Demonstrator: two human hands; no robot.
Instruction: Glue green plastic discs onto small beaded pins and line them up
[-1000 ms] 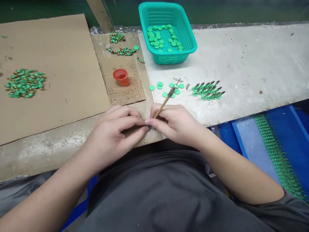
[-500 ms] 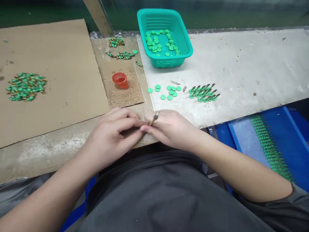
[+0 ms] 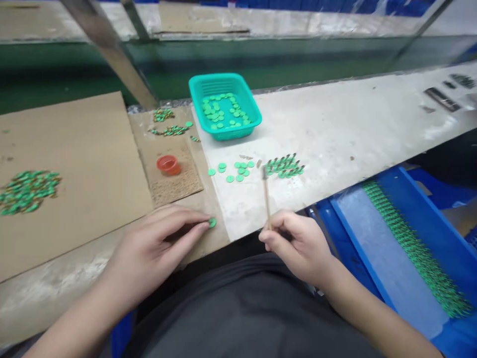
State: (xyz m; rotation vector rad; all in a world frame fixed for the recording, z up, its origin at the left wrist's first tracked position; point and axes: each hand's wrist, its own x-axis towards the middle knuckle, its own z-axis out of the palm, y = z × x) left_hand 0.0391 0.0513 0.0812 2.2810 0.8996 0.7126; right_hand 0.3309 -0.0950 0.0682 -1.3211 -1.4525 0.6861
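Note:
My left hand (image 3: 156,243) rests on the bench edge, fingers pinched on a small green disc (image 3: 212,222). My right hand (image 3: 298,243) is apart from it, off the bench edge, closed round a thin wooden brush (image 3: 266,196) that points up and away. Loose green discs (image 3: 234,171) lie just beyond on the white surface. Beside them is a row of green parts with dark pins (image 3: 285,166). A small red cup (image 3: 168,164) stands on a brown pad, ahead of my left hand.
A teal basket (image 3: 242,129) of green discs stands at the back. A pile of green-and-gold parts (image 3: 26,191) lies on cardboard (image 3: 82,164) at left, with smaller piles (image 3: 167,130) near the basket. A blue tray (image 3: 391,238) with a long row of green parts is at lower right.
My hands have parted: the right hand drew back to the right with the brush, the left stayed with the green disc. The view lifted and swung right.

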